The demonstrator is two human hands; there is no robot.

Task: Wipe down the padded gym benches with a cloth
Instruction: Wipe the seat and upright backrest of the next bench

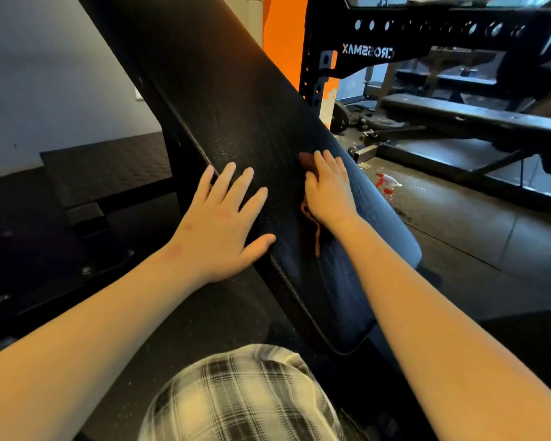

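While the left hand (223, 224) lies flat on the tilted bench pad (236, 90), fingers spread and straight, gripping nothing and apparently steadying it, the right hand (328, 189) is on the pad's right side with the cloth (306, 162) under it. That reddish-brown cloth peeks out beyond the fingertips and trails in a thin strand below the wrist. The right fingers lie nearly straight on top of it, pressing it to the vinyl rather than balling it up. So we're mid-wipe, and I'd call this pad partly done: faint streaks and a speckled sheen show just above the two hands, which reads like spray or a fresh pass, though I can't tell which. The long upper stretch of the pad looks dry and dull. The lower end nearest the camera catches bluish light, so its state is hard to judge. A red-and-white spray bottle (387, 184) lies on the floor (458, 224) off to the right, well apart from both hands. Beyond it, under the black rack (395, 36), a flat bench (458, 114) waits, and nothing here shows whether it has been cleaned. My call is that much of the job remains: the rest of this pad, then that second bench.
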